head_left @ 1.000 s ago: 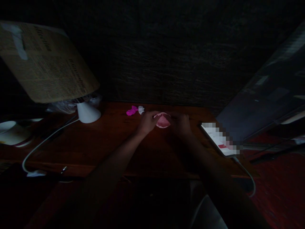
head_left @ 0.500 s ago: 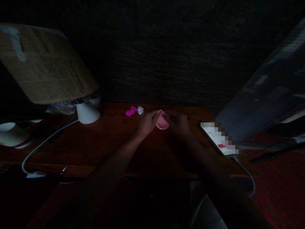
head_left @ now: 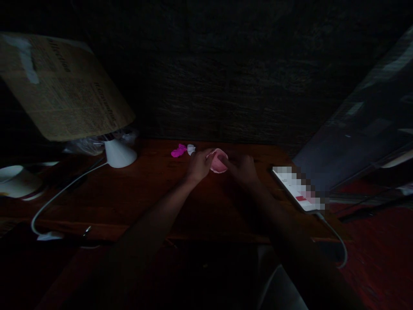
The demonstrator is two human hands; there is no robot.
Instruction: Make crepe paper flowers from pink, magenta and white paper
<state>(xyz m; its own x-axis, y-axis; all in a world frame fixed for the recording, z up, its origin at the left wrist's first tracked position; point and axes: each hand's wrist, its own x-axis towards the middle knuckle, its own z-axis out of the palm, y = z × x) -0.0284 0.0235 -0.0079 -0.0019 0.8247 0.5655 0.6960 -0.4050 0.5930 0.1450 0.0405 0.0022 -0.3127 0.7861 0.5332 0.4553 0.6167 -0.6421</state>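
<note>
Head view, left hand (head_left: 199, 165), right hand (head_left: 244, 168), both grasping one pink disc (head_left: 218, 166), two lumps (head_left: 178, 151)

Bare left hand (head_left: 200, 165) and right hand (head_left: 245, 168), bare forearms (head_left: 163, 209)
The forearms taper to slim wrists (head_left: 192, 178) just below the grip; farther below, a pale grey patch (head_left: 282, 288), too dark to tell whether worn.

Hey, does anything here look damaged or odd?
Possibly the lampshade at left: a pale strip interrupts its printed surface, perhaps tape or a tear; it's too dim to tell. The pink piece near the centre has an uneven edge, which may simply be its shape.
</note>
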